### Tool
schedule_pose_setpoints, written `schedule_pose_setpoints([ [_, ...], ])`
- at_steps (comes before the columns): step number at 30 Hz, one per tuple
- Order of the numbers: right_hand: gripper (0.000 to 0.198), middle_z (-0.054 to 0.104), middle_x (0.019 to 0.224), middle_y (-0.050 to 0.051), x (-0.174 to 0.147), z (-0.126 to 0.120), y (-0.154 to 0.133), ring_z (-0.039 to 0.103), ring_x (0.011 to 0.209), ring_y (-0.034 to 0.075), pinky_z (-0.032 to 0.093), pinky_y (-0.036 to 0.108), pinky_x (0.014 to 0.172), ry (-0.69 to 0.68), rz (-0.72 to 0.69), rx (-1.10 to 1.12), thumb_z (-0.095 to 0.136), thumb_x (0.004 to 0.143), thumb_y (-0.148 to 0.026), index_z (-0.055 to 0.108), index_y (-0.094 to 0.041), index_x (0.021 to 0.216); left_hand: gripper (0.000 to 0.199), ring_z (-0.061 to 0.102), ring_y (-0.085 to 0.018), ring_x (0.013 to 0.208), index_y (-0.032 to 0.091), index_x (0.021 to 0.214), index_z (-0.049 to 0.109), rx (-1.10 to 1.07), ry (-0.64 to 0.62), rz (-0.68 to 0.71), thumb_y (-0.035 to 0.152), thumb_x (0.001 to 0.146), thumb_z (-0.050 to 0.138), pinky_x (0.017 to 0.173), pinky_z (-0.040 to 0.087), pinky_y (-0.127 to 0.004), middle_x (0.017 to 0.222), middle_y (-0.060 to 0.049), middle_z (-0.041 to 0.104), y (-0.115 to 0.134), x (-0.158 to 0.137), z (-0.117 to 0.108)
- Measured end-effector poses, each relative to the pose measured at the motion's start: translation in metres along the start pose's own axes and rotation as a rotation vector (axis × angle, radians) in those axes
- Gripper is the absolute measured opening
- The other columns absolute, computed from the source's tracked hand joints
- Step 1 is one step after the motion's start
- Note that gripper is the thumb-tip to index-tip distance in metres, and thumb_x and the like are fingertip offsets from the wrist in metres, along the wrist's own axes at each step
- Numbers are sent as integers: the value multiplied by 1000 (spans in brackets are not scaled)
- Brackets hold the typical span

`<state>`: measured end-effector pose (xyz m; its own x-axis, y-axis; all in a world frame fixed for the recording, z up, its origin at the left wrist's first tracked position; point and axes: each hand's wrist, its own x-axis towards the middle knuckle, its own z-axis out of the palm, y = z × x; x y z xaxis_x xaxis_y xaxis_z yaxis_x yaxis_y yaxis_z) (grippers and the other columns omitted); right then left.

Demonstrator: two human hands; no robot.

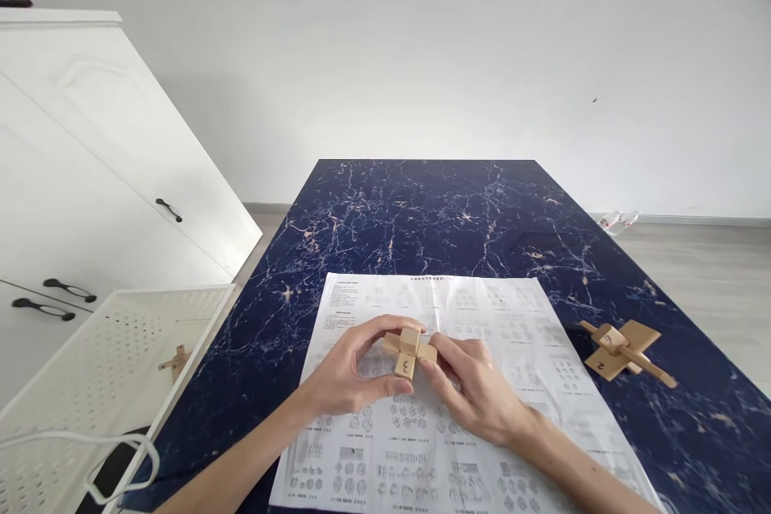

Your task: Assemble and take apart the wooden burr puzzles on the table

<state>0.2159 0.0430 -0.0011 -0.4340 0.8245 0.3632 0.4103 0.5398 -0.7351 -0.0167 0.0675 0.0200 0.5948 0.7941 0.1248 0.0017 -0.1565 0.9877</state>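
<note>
A small wooden burr puzzle (pixel 409 344) of interlocking blocks, one end marked with a 3, is held above the paper. My left hand (pixel 349 369) grips it from the left, its fingers over the top and its thumb at the lower end. From the other side, my right hand (pixel 473 381) pinches the block that sticks out to the right. Beneath both hands lies a creased instruction sheet (pixel 482 313) printed with small diagrams and text. Parts of the puzzle are hidden behind the fingers.
On the right of the dark blue marbled table (pixel 415 217) lies another wooden puzzle (pixel 623 349) with numbered pieces. A white perforated basket (pixel 114 337) at the left contains a wooden piece (pixel 177 363) and a white cable (pixel 153 458). White cabinets (pixel 108 144) stand behind it.
</note>
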Motion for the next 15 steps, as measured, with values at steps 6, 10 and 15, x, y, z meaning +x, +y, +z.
schedule_pose_setpoints([
  [6,32,38,61,-8,1,0,-2,32,50,11,27,28,50,-3,-1,28,46,112,-33,40,-25,81,59,64,-33,134,34,143,65,-24,1,-6,39,89,88,116,49,-51,144,-9,67,2,0,0],
  [10,32,38,62,-8,1,1,-1,32,51,11,28,28,50,-8,0,45,44,112,-34,41,-25,82,58,64,-32,134,34,143,65,-21,-4,3,38,89,88,116,48,-50,143,-8,67,2,0,0],
  [15,34,40,60,-7,0,2,-1,33,49,11,28,27,48,-31,42,60,41,114,-38,42,-25,82,57,66,-32,128,30,140,65,4,-11,-10,39,88,88,111,51,-48,138,-9,69,2,1,-1],
])
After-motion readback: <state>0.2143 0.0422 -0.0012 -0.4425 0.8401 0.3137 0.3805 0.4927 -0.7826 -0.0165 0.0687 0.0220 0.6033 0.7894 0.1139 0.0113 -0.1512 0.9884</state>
